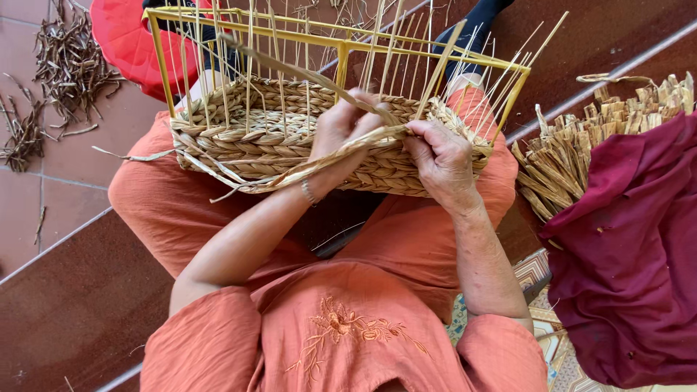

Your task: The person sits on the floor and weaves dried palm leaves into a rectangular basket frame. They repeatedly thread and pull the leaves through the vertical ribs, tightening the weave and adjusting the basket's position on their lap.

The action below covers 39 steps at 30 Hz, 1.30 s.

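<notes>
You have a half-woven basket (290, 138) on your lap — braided tan rows wound around thin upright stakes on a yellow frame (341, 40) — with one loose flat strand (341, 149) crossing its front.

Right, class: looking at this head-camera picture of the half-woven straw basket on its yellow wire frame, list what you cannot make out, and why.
- Left hand's fingertips: head view, tucked behind the flat straw strand.
- Half-woven straw basket's inside bottom: screened by its own wall and thin upright stakes.
- Yellow wire frame's far side: cut off by the top edge.
- Bundle of cut straw: partly under the dark red cloth.
- Right hand's palm: turned away.
</notes>
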Motion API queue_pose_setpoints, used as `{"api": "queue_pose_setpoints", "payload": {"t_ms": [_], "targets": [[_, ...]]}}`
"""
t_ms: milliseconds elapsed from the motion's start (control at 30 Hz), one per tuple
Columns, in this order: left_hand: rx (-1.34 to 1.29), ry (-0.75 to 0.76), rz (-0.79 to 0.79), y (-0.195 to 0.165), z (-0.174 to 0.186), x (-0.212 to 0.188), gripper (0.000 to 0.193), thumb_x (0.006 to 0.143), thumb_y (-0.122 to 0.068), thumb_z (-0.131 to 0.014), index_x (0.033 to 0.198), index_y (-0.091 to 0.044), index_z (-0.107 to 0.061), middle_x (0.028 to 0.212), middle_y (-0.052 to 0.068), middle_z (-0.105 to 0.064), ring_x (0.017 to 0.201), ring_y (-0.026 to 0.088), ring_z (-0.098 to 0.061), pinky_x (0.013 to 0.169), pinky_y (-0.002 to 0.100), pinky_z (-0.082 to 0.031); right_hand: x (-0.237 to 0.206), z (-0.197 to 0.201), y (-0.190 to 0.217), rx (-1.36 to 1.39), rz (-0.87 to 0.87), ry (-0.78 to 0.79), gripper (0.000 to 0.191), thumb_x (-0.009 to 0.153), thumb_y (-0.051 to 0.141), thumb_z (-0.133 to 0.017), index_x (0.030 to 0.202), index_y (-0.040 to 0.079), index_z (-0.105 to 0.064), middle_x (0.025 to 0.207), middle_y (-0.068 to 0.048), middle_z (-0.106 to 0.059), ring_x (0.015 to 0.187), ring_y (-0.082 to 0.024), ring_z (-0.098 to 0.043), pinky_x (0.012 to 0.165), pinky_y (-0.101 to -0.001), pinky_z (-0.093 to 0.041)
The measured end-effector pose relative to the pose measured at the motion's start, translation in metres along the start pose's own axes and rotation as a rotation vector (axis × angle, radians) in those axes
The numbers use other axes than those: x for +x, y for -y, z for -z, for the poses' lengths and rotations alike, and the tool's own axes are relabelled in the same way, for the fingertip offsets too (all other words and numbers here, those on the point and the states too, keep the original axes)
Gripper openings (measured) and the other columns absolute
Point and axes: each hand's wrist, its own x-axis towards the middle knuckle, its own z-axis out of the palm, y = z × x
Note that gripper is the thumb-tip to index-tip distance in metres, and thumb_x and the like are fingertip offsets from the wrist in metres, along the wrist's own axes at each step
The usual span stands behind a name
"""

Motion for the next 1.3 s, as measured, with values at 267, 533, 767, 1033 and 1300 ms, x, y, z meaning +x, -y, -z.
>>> {"api": "queue_pose_setpoints", "payload": {"t_ms": [267,533,767,1033,1300], "targets": [[-0.877,0.179,0.486,-0.013,0.017,-0.08,0.043,0.11,-0.022,-0.038,0.128,0.006,-0.065,0.14,0.025,-0.062,0.136,0.033,-0.059,0.125,0.048,-0.04,0.01,-0.017,0.007,-0.216,-0.031,-0.07,0.011,0.088,0.002,-0.082,0.094,0.004,-0.072,0.084,-0.005,-0.067,0.071,-0.017,-0.066,0.062,-0.0326,-0.052],[0.599,0.218,-0.448,-0.052,0.053,-0.051,0.062,0.099,-0.028,-0.071,0.148,0.006,-0.051,0.164,0.019,-0.038,0.156,0.034,-0.029,0.132,0.05,-0.014,0.016,0.001,0.012,-0.149,0.257,0.16,0.011,0.09,-0.005,-0.07,0.098,0.002,-0.072,0.096,-0.01,-0.068,0.091,-0.026,-0.068,0.081,-0.0378,-0.057],[1.447,0.229,-0.606,-0.019,0.06,-0.045,0.014,0.09,-0.014,-0.072,0.089,-0.011,-0.059,0.159,0.017,-0.042,0.149,0.032,-0.032,0.123,0.061,-0.013,0.009,-0.015,-0.002,-0.163,0.068,0.022,0.014,0.096,0.008,-0.077,0.088,0.0,-0.07,0.08,-0.009,-0.066,0.072,-0.021,-0.065,0.064,-0.0336,-0.052],[1.32,0.559,0.076,-0.029,0.084,-0.075,0.015,0.106,-0.024,-0.056,0.103,-0.009,-0.057,0.08,0.008,-0.07,0.074,0.025,-0.07,0.062,0.041,-0.055,0.006,-0.026,-0.014,-0.277,0.034,-0.083,0.021,0.097,0.01,-0.08,0.082,0.002,-0.067,0.071,-0.007,-0.061,0.062,-0.019,-0.06,0.056,-0.0352,-0.046],[1.827,0.248,0.107,-0.093,0.197,-0.101,0.016,0.098,-0.018,-0.062,0.114,-0.018,-0.064,0.098,0.007,-0.068,0.091,0.025,-0.068,0.074,0.048,-0.054,0.006,-0.039,-0.012,-0.295,0.082,-0.18,0.024,0.091,0.003,-0.082,0.108,-0.002,-0.066,0.076,-0.004,-0.064,0.057,-0.014,-0.054,0.05,-0.0293,-0.044]]}}
